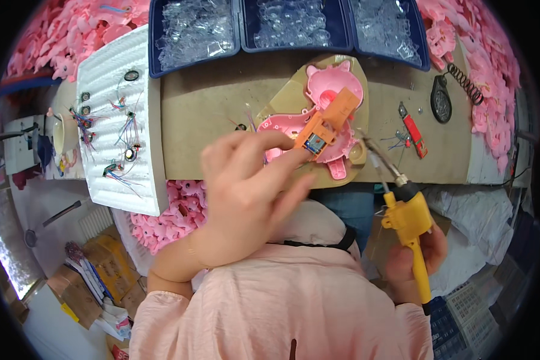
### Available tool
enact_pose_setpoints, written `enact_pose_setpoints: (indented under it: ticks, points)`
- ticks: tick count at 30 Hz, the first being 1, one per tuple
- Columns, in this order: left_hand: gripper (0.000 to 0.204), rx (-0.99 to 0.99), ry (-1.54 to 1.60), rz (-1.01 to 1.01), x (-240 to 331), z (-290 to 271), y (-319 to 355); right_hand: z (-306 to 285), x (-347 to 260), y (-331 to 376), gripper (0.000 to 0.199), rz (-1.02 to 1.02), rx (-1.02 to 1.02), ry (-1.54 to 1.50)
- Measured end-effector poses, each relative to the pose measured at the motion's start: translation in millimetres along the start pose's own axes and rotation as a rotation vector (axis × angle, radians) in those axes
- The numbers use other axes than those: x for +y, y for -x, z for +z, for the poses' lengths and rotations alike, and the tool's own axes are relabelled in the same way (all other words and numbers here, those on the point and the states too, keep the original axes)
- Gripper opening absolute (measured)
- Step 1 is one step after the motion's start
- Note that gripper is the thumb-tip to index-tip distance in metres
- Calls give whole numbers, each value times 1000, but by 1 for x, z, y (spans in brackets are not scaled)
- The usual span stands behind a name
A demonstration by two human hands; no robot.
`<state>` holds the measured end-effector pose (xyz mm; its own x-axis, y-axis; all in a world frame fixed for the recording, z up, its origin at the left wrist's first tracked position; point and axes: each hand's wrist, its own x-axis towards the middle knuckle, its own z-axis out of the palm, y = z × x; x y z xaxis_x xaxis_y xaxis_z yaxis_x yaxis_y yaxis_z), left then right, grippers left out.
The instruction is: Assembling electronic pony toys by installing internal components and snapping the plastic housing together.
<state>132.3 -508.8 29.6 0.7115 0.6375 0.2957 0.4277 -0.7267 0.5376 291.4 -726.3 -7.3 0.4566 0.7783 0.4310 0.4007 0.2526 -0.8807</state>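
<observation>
My left hand (pixel 243 186) reaches over the bench, thumb and forefinger pinching the edge of an orange plastic housing (pixel 311 127). A small circuit board (pixel 315 143) sits in that housing, and an orange flap (pixel 343 107) extends from its far end. Under it lies a pink animal-shaped toy shell (pixel 336 78), hollow side up, on a tan shaped holder (pixel 291 93). My right hand (pixel 417 255) is wrapped round the handle of a yellow soldering gun (pixel 409 219). Its metal tip points up and left, close to the holder's right edge.
A white foam tray (pixel 120 129) with wired electronic parts stands left. Blue bins (pixel 297 47) of clear plastic pieces line the back. To the right lie a red-handled cutter (pixel 413 132) and a black oval piece with a coiled cord (pixel 441 102). Pink shells (pixel 492 78) are heaped around.
</observation>
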Motion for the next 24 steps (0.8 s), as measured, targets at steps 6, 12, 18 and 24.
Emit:
enact_pose_setpoints:
  ticks: [6, 12, 18, 24]
  points:
    - [16, -357, -196, 51, -37, -6, -54, -9, 4, -10, 52, 144, 288, 85]
    - [25, -663, -279, 97, -30, 1, -52, -15, -1, -6, 45, 152, 272, 157]
    - [18, -606, -148, -42, -27, 7, -42, -20, 12, -9, 45, 179, 405, 168]
    - [11, -153, 677, -512, -16, -7, -31, -25, 16, -16, 44, 94, 434, 199]
